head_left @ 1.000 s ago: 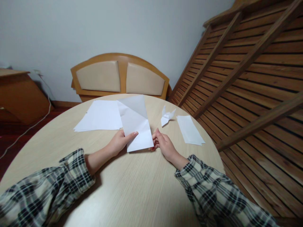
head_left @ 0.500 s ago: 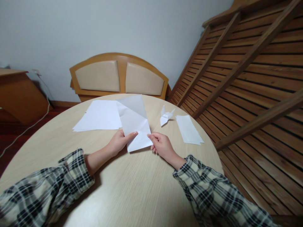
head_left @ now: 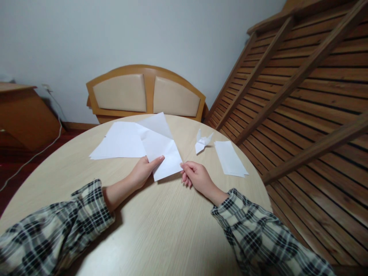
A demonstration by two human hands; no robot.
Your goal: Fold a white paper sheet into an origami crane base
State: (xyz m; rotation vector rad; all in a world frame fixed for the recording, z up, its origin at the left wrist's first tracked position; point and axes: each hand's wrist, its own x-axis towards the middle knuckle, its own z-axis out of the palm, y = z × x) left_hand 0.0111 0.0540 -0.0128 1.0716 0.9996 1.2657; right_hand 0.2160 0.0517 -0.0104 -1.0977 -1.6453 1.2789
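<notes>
A white sheet of paper (head_left: pixel 161 147), folded over diagonally and creased, is held just above the table between my two hands. My left hand (head_left: pixel 145 170) grips its left edge, thumb on top and the other fingers underneath. The near right corner is pinched between thumb and forefinger of my right hand (head_left: pixel 196 176), whose other fingers curl below. Behind the fold, a single layer of the sheet reaches toward the far table edge. A folded white paper crane (head_left: pixel 202 142) stands beyond my right hand.
A stack of white paper (head_left: pixel 117 142) lies on the round wooden table (head_left: pixel 161 234) at left, partly under the held sheet. Narrow paper strips (head_left: pixel 230 158) lie at right. Past the table are a headboard (head_left: pixel 120 94) and a leaning slatted wooden frame (head_left: pixel 310 99).
The held sheet has turned slightly, its far end swinging left and its near edge rising away from me. My right hand now pinches closer to the corner's tip.
</notes>
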